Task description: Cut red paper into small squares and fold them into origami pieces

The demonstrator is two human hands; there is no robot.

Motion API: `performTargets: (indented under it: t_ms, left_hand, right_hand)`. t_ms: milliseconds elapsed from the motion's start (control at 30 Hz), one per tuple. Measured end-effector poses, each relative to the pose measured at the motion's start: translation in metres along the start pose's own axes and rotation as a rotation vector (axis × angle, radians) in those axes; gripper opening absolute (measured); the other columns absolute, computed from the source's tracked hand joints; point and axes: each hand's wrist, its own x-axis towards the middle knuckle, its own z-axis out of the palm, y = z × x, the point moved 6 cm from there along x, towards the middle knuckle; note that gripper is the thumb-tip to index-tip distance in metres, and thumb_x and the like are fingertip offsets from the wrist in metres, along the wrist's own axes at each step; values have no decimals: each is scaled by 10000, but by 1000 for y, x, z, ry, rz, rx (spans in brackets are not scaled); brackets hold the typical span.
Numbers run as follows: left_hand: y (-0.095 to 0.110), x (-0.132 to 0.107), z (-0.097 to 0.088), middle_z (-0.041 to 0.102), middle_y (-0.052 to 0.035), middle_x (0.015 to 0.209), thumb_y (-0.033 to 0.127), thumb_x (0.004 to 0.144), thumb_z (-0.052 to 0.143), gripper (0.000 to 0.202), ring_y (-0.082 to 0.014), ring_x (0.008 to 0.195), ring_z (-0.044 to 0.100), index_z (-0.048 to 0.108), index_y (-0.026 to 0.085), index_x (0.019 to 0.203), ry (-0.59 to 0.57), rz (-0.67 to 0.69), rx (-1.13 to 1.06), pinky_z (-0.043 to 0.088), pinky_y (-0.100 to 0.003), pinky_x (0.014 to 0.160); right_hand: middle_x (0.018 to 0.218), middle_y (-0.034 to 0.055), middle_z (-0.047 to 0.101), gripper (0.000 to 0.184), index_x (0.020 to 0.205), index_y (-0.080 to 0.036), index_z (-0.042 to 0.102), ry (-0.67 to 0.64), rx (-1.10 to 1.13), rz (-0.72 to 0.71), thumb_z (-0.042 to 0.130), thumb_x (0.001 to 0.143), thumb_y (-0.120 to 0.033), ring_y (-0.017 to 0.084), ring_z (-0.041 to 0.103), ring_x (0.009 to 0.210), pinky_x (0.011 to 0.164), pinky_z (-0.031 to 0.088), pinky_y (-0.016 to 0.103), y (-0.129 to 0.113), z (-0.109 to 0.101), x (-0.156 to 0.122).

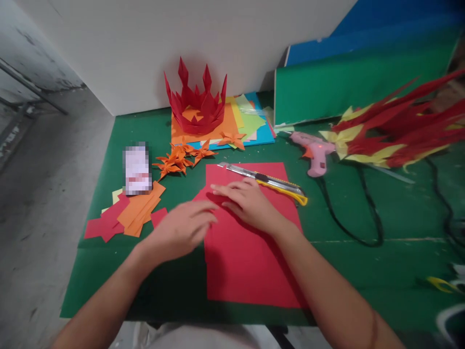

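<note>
A large sheet of red paper (254,271) lies on the green table in front of me. My right hand (250,201) rests on its upper part with fingers stretched out, just below a yellow utility knife (279,183) whose blade points left. Over the sheet's left edge is my left hand (183,225), slightly blurred, its fingers loosely curved and apart, with nothing visible in them. A small red paper piece (159,216) shows beside the left hand, partly hidden by it.
Orange folded paper flowers (176,160) and a red paper crown (198,109) stand behind, near stacked coloured sheets (259,140). Left are cut strips (141,211) and a blurred-out phone (137,167). Right lie a pink glue gun (314,150) with its cord and red-yellow paper flames (392,126).
</note>
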Motion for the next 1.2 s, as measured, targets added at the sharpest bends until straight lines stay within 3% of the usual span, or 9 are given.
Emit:
performTargets:
  t_ms: [167,333,433,533,733,833,933,1067,1200]
  left_hand:
    - [26,-2,57,530,-125,1439,332,947,500,418,-265,1356,457,539,152,1323,-205,178,-58,335,-463,1145]
    - [21,-6,64,549,-130,1415,407,930,521,512,-270,1312,496,492,173,1385,-242,144,-75,321,-465,1146]
    - [19,-4,58,564,-141,1397,410,929,517,510,-273,1299,507,500,164,1375,-217,148,-96,341,-470,1129]
    - [17,-4,53,565,-153,1392,405,915,541,514,-285,1308,504,506,160,1366,-190,154,-107,330,-494,1133]
    - [9,-20,36,432,-190,1501,550,886,545,712,-336,1443,326,404,133,1447,-132,86,19,266,-535,1173]
    - [-1,-40,29,415,-174,1517,523,901,535,720,-329,1453,310,339,150,1486,-105,13,132,280,-529,1172]
    - [-13,-62,26,381,-162,1538,517,888,558,766,-329,1448,319,283,170,1513,-99,-56,210,303,-523,1164]
    - [-25,-83,24,381,-169,1535,423,926,537,714,-316,1442,334,247,155,1521,-103,-87,282,322,-510,1154]
    - [-39,-98,20,411,-145,1523,403,917,554,685,-314,1422,373,280,210,1515,-136,-126,274,326,-519,1153]
  right_hand:
    - [844,64,754,262,989,-174,705,190,-181,-256,444,974,-163,174,621,732,686,450,313,-15,-10,-4]
    - [1059,59,767,248,1051,-205,693,409,-356,-391,511,928,-90,156,671,799,733,506,303,-23,-27,-20]
    - [1061,44,769,310,1179,-251,659,475,-381,-282,526,927,-129,176,706,911,785,540,312,-8,-36,-26]
    - [1039,41,772,310,1141,-275,689,494,-435,-7,489,937,-155,218,712,934,777,556,372,19,-42,-25]
    - [1113,81,746,287,1092,-253,719,517,-367,319,474,945,-232,304,660,933,782,502,502,47,-55,-25]
    - [1080,89,752,272,1064,-233,720,450,-354,237,480,937,-228,279,647,857,757,488,464,38,-52,-22]
    - [917,74,764,260,1088,-223,699,260,-268,124,484,948,-270,239,654,795,715,501,383,27,-39,-18]
    - [1107,123,717,396,1218,-185,621,43,-171,111,601,895,-413,283,659,977,815,526,411,22,-23,-13]
    - [1150,126,684,439,1264,-218,563,12,-68,168,645,866,-384,300,638,1040,846,526,448,28,-19,-12]
